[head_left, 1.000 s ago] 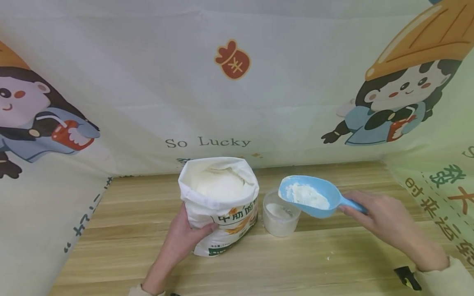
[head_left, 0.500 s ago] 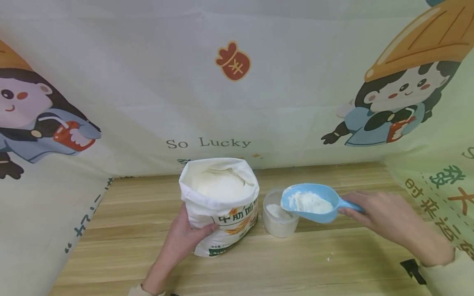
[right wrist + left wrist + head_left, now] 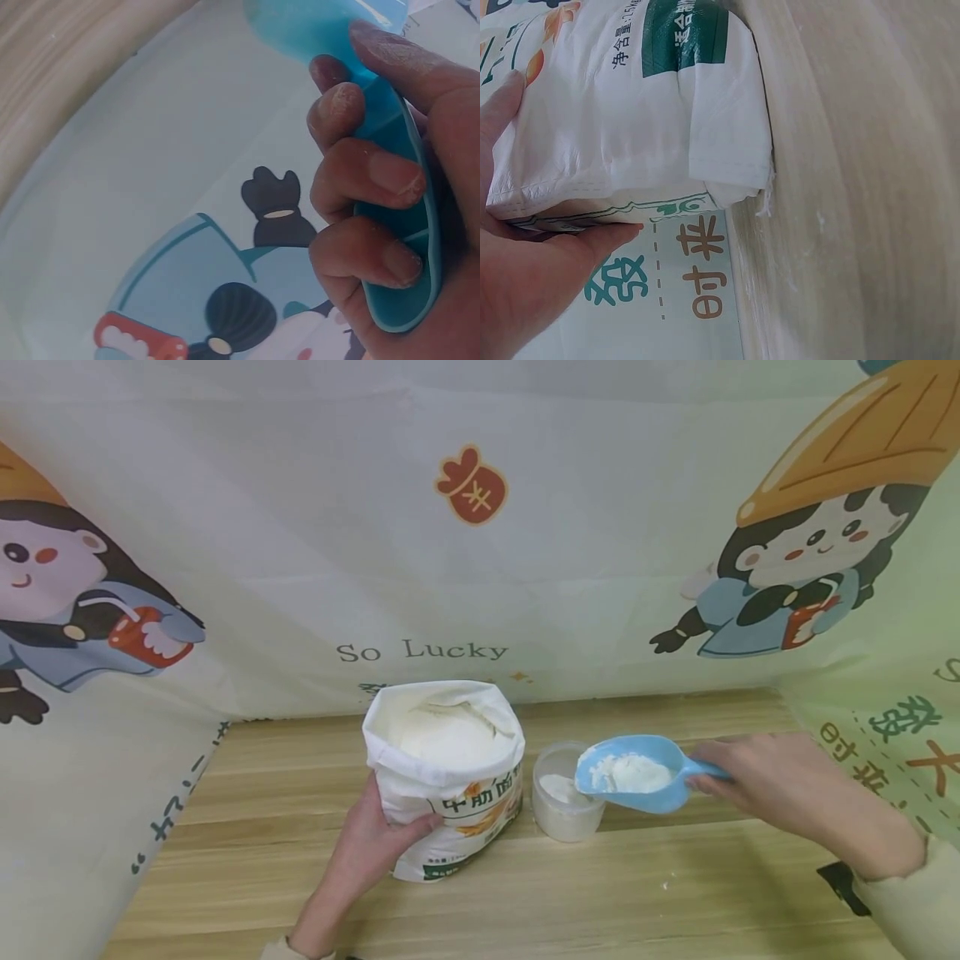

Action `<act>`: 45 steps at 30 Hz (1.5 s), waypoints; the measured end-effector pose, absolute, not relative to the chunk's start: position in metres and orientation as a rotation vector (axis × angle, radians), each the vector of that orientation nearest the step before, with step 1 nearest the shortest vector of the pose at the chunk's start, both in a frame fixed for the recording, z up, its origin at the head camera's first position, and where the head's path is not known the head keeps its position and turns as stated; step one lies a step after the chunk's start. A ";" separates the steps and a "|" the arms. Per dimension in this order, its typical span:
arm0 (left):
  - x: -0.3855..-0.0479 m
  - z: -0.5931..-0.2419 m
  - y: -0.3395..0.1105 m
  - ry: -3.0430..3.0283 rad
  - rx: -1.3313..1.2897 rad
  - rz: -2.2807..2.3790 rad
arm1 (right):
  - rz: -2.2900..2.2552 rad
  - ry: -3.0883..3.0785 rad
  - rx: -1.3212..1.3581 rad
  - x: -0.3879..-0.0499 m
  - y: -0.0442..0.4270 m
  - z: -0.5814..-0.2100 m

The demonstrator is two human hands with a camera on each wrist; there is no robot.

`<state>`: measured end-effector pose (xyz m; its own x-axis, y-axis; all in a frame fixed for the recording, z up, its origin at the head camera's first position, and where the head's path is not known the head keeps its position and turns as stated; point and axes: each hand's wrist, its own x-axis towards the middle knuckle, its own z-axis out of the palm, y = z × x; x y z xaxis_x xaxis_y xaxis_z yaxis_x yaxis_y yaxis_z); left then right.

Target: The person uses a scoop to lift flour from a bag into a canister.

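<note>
My left hand (image 3: 382, 827) grips the lower left side of an open white flour bag (image 3: 450, 777), thumb across its front; the left wrist view shows fingers round the bag's (image 3: 630, 127) side edge. White flour fills much of the bag. In my right hand (image 3: 787, 785) is a light blue scoop (image 3: 652, 797) heaped with flour, its lip above the right rim of a clear plastic tub (image 3: 568, 822). White powder lies inside that tub. In the right wrist view, curled fingers wrap the scoop's hollow handle (image 3: 397, 225).
Bag and tub stand side by side on a wood-grain table (image 3: 600, 902). A few white specks of powder (image 3: 666, 885) lie on the table. Printed cloth (image 3: 600, 527) with cartoon figures hangs behind and at both sides.
The scoop has moved slightly down and to the right, still loaded with flour, now lower over the tub's right rim. The left hand and the bag stay practically in place.
</note>
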<state>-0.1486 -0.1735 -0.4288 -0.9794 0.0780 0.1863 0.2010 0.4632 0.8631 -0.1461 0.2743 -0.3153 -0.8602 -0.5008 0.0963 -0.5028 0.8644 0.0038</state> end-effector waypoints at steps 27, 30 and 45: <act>-0.148 -0.429 -0.174 -2.580 -0.248 -1.542 | -0.159 -2.902 0.871 -0.154 0.243 -0.280; -0.148 -0.429 -0.174 -2.580 -0.246 -1.543 | -0.171 -2.906 0.866 -0.154 0.239 -0.275; -0.149 -0.429 -0.173 -2.577 -0.248 -1.554 | -0.269 -2.900 0.850 -0.158 0.217 -0.270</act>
